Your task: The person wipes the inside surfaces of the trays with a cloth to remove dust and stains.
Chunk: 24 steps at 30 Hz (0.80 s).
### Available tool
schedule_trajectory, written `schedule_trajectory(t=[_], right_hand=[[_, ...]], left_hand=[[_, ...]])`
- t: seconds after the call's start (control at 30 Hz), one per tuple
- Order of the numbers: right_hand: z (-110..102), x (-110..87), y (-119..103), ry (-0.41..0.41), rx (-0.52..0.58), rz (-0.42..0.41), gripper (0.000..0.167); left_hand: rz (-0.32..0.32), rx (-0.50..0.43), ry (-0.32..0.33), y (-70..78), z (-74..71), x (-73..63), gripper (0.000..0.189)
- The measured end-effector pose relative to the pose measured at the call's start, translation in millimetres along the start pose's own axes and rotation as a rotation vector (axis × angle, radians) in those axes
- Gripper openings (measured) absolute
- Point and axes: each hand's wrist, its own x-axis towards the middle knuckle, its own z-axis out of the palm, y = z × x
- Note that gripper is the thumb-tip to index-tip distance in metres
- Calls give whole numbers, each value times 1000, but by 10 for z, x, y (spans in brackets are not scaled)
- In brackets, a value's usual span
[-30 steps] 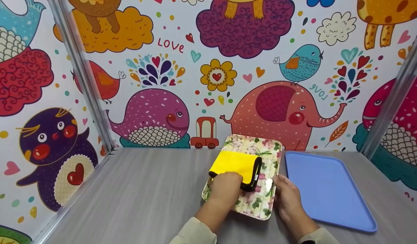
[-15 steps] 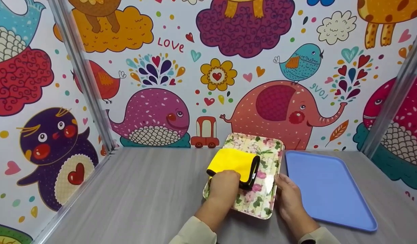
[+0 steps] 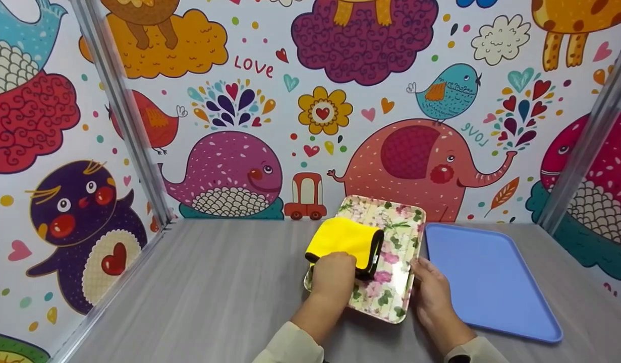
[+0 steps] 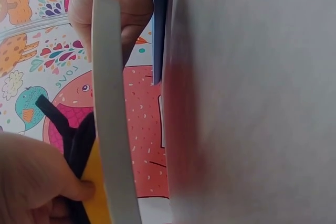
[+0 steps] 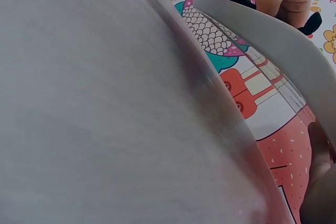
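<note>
A floral tray (image 3: 386,297) with a cream ground and pink blossoms is held tilted above the table. My right hand (image 3: 435,297) grips its right edge, the thumb on the rim and the other fingers mostly hidden behind it. On the tray's upper face lies a folded yellow cloth (image 3: 343,242) with black edging. My left hand (image 3: 334,280) pinches the cloth's near side against that face. From the left wrist view, the tray (image 4: 113,108) shows edge-on, apart from the tabletop, with the left thumb pressing on the yellow fabric.
A flat blue tray (image 3: 492,282) rests on the grey table (image 3: 214,292) just right of my right hand. Behind the table stands a wall (image 3: 320,151) printed with cartoon animals, and metal corner posts (image 3: 133,121) rise at the sides.
My left hand has slid the cloth a little left and farther up the floral tray. The floral tray itself has shifted slightly up and to the right. Both holds stay the same.
</note>
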Motion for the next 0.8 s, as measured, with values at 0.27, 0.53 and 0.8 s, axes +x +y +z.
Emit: schedule_trajectory(t=[0.27, 0.53, 0.8], right_hand=[[-19, 24, -8, 5, -26, -2, 56], [-21, 24, -12, 5, -31, -5, 53], [-25, 22, -17, 4, -43, -16, 61]], left_hand=[[-2, -17, -29, 24, -22, -15, 11], [-1, -28, -4, 85, -42, -41, 6], [14, 4, -19, 172, -95, -75, 8]])
